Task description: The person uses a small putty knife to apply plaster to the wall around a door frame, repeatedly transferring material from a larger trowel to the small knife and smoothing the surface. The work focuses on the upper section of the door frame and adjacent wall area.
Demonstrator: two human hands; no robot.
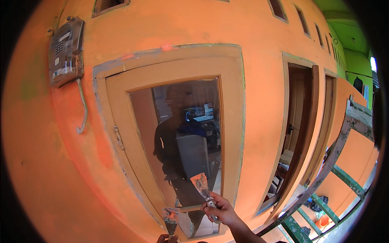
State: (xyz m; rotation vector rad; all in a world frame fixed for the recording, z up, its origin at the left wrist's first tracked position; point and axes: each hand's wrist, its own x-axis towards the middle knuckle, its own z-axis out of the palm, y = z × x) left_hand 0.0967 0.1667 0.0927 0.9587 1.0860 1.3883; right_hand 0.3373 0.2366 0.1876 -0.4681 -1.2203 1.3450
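My right hand (222,209) is closed round the handle of a putty knife (200,184), its blade pointing up and smeared with orange and grey. Low in the picture, my left hand (167,239) shows only in part, its fingers round a second putty knife (171,215). That wider blade also carries grey and orange smears. Behind both blades stands a brown-framed window (115,95) with a glass pane (148,111) full of dark reflections. Neither blade can be clearly seen touching the frame or glass.
An orange wall (259,101) surrounds the window. At the upper left hangs a wall telephone (65,52), a curved metal cord (83,107) dangling below it. To the right are an open doorway (298,101) and a green, paint-worn ladder (340,141). An orange bucket (323,221) stands beyond its rungs.
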